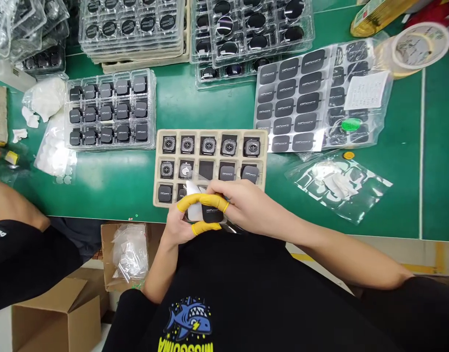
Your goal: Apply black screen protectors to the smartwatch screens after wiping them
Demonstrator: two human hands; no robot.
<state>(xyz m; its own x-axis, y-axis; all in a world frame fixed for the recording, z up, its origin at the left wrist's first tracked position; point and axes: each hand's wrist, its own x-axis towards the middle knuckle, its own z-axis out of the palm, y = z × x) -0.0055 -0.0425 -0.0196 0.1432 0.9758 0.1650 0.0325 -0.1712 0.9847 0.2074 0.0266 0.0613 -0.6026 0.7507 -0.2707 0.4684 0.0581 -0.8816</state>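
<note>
Close to my body, my left hand (177,226) is closed round a dark square watch body (213,213) with pale lettering on its face. Yellow finger cots cover several fingertips. Beside the watch, a white piece (193,203) shows between the fingers; whether it is cloth or paper I cannot tell. My right hand (251,208) pinches at the watch's upper edge, its yellow-tipped finger meeting the left one. Just beyond lies a beige tray (155,168) with watch bodies in its pockets, some showing their sensor backs and others lettered faces. One pocket in the middle row shows only a dark lining.
Clear trays of dark squares (106,111) and stacked trays of round parts (132,24) stand behind. Printed film sheets (286,105), a plastic bag (341,186) and a tape roll (416,49) lie right. Another person's arm (17,203) reaches in left. Cardboard boxes (55,313) stand below.
</note>
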